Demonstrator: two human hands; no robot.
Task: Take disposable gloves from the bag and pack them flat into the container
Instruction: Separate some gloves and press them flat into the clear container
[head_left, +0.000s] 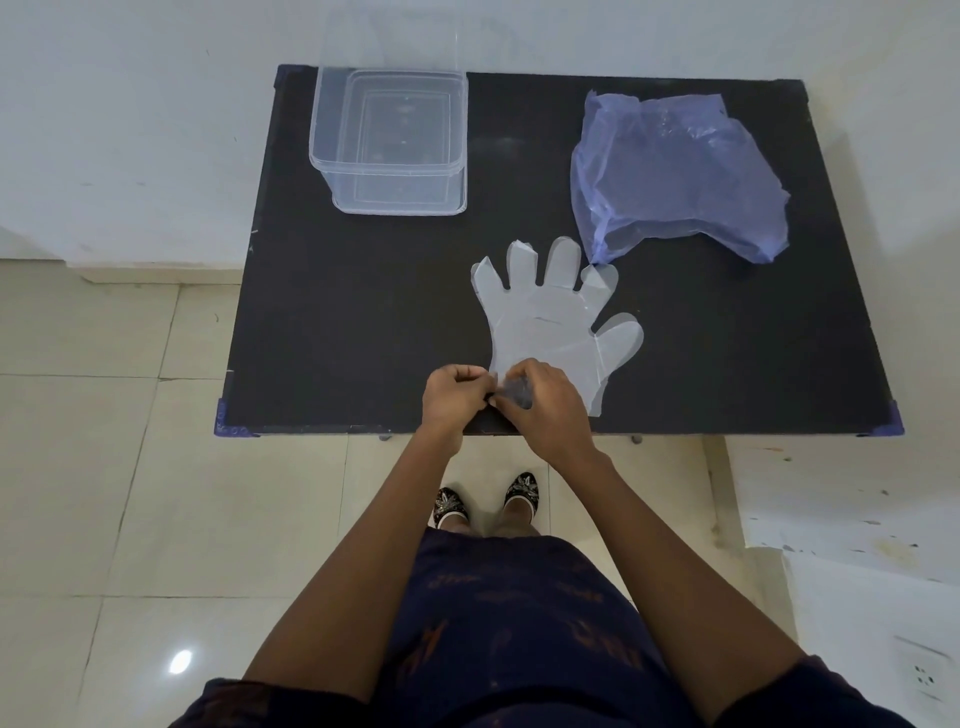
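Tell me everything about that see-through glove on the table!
The glove is thin, clear plastic, a little cloudy and creased. It lies flat on the black table, four fingers and a thumb spread, fingertips pointing away toward the purple bag, whose corner meets one fingertip. Its cuff end sits near the table's front edge, where the left hand and the right hand pinch it together.

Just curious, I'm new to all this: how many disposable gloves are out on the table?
1 disposable glove lies flat near the table's front edge, both hands pinching its cuff. More may be hidden inside the blue bag.
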